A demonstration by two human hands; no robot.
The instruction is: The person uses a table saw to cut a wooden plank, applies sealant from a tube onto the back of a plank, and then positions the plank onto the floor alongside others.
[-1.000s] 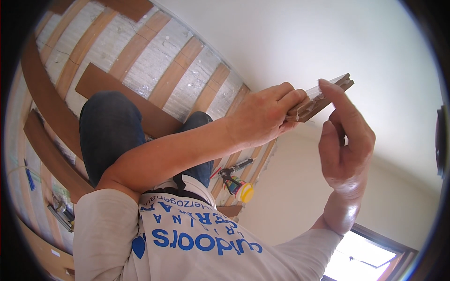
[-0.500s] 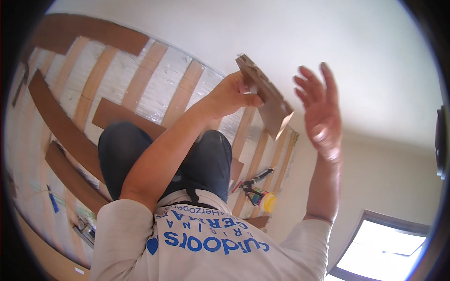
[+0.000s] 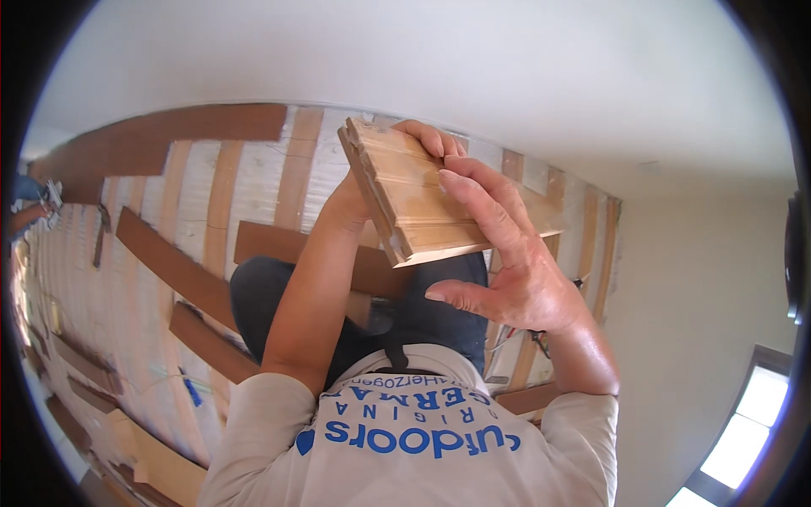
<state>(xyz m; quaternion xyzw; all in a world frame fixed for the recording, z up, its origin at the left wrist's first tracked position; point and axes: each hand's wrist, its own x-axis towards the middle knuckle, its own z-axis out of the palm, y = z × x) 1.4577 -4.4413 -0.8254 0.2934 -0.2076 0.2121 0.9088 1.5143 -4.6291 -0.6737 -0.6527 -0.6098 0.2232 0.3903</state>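
In front of my chest I hold up a short wooden floorboard (image 3: pixel 414 182), its pale, ridged underside turned toward me and tilted. My left hand (image 3: pixel 349 201) is closed around it from behind, with fingertips curling over the far edge. My right hand (image 3: pixel 530 275) is open beside it, fingers stretched across the board's face and thumb held apart below. Whether those fingertips press on the wood or hover over it, I cannot tell.
Pale wooden battens (image 3: pixel 221 190) run over silvery sheeting. Brown floorboards (image 3: pixel 182 262) lie loose across them, and joined boards (image 3: pixel 194 122) line the wall. A hammer (image 3: pixel 101 237), a blue tool (image 3: pixel 193 390) and a cardboard piece (image 3: pixel 165 452) lie leftward. At far left is another person's hand (image 3: pixel 29 217).
The board has turned, so its ridged underside now faces me. My right hand has come in from the right to the board. The view has shifted, bringing more floor at left into sight.
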